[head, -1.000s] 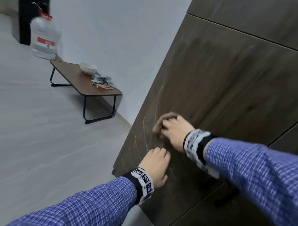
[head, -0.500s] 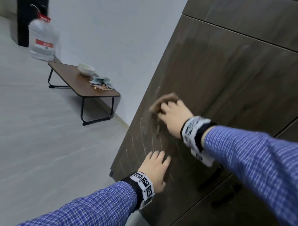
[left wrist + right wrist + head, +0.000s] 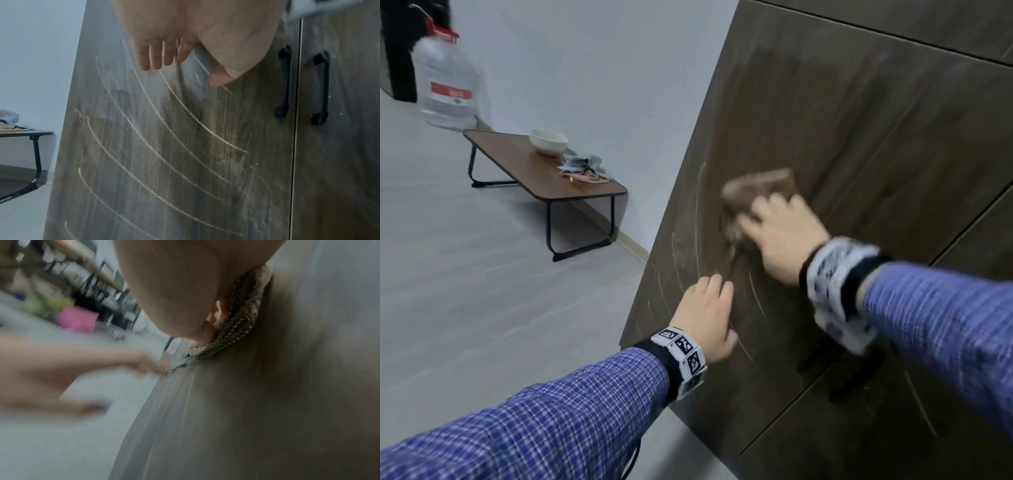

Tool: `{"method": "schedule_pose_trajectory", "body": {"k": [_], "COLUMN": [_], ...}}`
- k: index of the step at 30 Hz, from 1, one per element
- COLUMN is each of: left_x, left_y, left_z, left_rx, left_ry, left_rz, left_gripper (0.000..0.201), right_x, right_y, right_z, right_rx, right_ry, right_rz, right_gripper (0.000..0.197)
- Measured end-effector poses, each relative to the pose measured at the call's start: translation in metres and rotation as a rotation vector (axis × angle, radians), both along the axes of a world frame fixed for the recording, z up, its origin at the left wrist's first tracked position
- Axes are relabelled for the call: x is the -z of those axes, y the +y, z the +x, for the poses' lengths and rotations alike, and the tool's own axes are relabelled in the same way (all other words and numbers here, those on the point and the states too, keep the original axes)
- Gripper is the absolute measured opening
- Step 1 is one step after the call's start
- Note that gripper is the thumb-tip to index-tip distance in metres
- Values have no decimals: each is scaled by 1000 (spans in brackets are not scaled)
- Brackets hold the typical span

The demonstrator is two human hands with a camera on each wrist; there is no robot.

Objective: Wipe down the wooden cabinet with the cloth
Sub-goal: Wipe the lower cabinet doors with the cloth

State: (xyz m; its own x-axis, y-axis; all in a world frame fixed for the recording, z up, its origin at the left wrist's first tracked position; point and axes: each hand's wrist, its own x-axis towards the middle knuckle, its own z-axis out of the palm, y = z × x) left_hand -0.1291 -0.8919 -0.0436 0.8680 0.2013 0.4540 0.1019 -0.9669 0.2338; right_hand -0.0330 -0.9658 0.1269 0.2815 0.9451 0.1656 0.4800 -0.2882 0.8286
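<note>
**Cloth sits up and to the right of the chalky arcs still on the cabinet door**

At the far left of the head view stands a large water bottle (image 3: 448,75), then a low folding table (image 3: 585,190) carrying a white bowl (image 3: 549,141) and a heap of rags (image 3: 585,168); none of these bear on the wipe.

Next comes the wooden cabinet door (image 3: 876,144), tall and dark, its grain running top to bottom. On its lower left part lie pale curved streaks (image 3: 164,146), arcs that sweep down and toward the pair of black handles (image 3: 284,81).

The left hand (image 3: 705,322) rests flat against the door among those arcs, fingers straight and close together, holding nothing; it looks like a brace rather than a working hand.

Further right and higher, the right hand (image 3: 780,236) presses a brown cloth (image 3: 760,190) onto the door. The cloth shows past the fingertips, and the right wrist view shows its woven edge bunched under the palm; the motion blur there makes it hard to tell whether the fingers curl round it or merely press it flat.

So the marks lie below and to the left of the cloth, nearer the left hand than the right. The right hand would probably have to sweep down and leftward, across the arcs, with the left hand lying in that path.
</note>
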Motion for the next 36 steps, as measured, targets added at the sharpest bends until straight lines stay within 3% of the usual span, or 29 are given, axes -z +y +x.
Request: {"method": "schedule_pose_trajectory", "body": {"k": [3, 6, 9, 12, 16, 18, 20, 23, 29, 33, 36], "left_x": [4, 14, 17, 4, -21, -24, -20, -14, -23, -21, 3], "left_y": [-1, -9, -23, -29, -23, -22, -25, -34, -46, -52, -55], "left_z": [-4, -5, 2, 15, 25, 26, 28, 36, 52, 57, 53], "left_rx": [26, 79, 126, 36, -167, -127, -24, 121, 78, 114, 123], "left_ry": [7, 39, 69, -76, -231, -168, -152, -268, -434, -418, -324], "left_rz": [9, 22, -19, -202, -127, -119, -267, -405, -221, -183, -128], "left_gripper": [57, 42, 42, 54, 27, 21, 21, 38, 72, 78, 83], "right_x": [106, 151, 110, 68, 60, 59, 47, 25, -33, -37, -27], "right_y": [-63, -99, -74, -41, -33, -40, -45, -57, -68, -56, -47], "right_z": [-5, 2, -6, -4, -3, 0, 6, 11, 16, 15, 17], "right_rx": [114, 124, 44, 29, 24, -5, -63, -177, -247, -217, -123], "right_ry": [204, 267, 217, 191, 177, 194, 267, 383, 107, 57, 60], "right_rz": [-352, -548, -448, -286, -240, -265, -268, -182, 350, 437, 443], "right_gripper": [46, 39, 43, 42, 42, 38, 36, 41, 33, 49, 60]}}
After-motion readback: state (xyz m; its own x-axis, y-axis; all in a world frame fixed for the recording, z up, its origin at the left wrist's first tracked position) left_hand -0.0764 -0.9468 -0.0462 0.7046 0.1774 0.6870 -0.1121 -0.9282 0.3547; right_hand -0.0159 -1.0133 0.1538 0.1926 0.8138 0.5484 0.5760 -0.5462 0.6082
